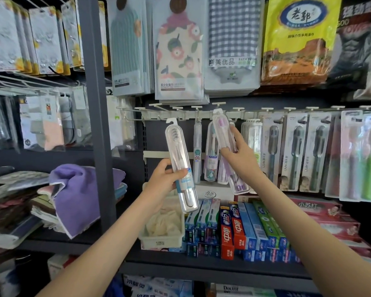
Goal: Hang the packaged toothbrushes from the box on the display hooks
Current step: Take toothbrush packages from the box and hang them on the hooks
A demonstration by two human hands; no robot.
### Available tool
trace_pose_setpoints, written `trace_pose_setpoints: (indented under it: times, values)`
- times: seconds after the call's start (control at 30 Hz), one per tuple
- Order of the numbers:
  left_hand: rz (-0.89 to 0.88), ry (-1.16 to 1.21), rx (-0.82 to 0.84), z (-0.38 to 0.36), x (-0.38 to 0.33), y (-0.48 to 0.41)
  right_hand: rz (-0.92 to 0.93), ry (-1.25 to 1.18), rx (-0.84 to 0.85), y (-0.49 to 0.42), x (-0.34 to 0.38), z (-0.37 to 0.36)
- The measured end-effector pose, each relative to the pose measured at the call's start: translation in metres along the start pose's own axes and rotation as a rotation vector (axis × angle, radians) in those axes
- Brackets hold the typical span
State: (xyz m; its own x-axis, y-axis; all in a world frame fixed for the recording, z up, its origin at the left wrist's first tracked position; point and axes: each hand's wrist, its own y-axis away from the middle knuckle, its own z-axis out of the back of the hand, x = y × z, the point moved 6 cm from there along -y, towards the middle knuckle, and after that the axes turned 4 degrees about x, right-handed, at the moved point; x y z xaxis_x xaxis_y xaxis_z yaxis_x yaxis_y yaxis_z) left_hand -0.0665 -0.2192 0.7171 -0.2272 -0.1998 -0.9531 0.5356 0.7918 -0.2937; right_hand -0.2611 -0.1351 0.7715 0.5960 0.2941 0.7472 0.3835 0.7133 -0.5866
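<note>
1. Two hands up, one pack in each, so I count two packs in hand.
2. My left hand (166,179) has its fingers and thumb wrapped round the lower half of the white toothbrush pack (178,146). It's a clear, rounded, hard plastic case held nearly upright. Its hang tab sits just below the hook rail (251,113) and isn't on a hook.
3. My right hand (241,156) pinches the purple toothbrush pack (223,129) round its middle, tilted. Its top tab is right up at the hook rail, but I can't tell whether it's threaded onto a hook.
4. Both forearms are bare, reaching up and inward.
5. Under the rail, between my two packs, at least two clear hanging packs (197,151) dangle straight down.
6. Further right under the rail I count three flat carded packs with dark brushes (293,151), then pink and green brushes (360,159).
7. Well below the rail, toothpaste cartons (231,228) stand in red, blue and green. A white plastic basket (161,241) is just left of them.
8. Low and far left of the rail there's a soft purple towel (77,196), folded.
</note>
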Motion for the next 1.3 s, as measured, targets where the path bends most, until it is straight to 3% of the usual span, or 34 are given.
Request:
trace_pose_setpoints:
  times: [0.53,0.67,0.77,0.9,0.97,1.1,1.3]
  values:
    - [0.004,-0.071,0.066,-0.021,0.005,-0.002,-0.236,0.297,0.187,-0.029,-0.020,-0.026]
    - [0.003,-0.098,0.071,-0.019,0.007,-0.003,-0.128,0.107,0.110,-0.019,-0.007,-0.029]
    - [-0.002,-0.097,0.064,-0.020,0.009,-0.007,-0.087,-0.142,0.249,-0.002,0.012,-0.042]
    - [-0.041,-0.135,0.104,-0.034,0.007,-0.016,0.038,0.037,0.296,0.010,0.030,-0.053]
    - [-0.074,-0.183,0.118,-0.043,0.004,-0.021,0.071,0.130,0.245,0.010,0.035,-0.050]
    - [-0.178,-0.422,0.101,-0.054,-0.009,-0.030,-0.033,0.156,0.146,-0.001,0.029,-0.029]
    - [-0.357,-0.802,-0.108,-0.056,-0.028,-0.048,-0.061,0.280,0.062,-0.022,0.019,-0.008]
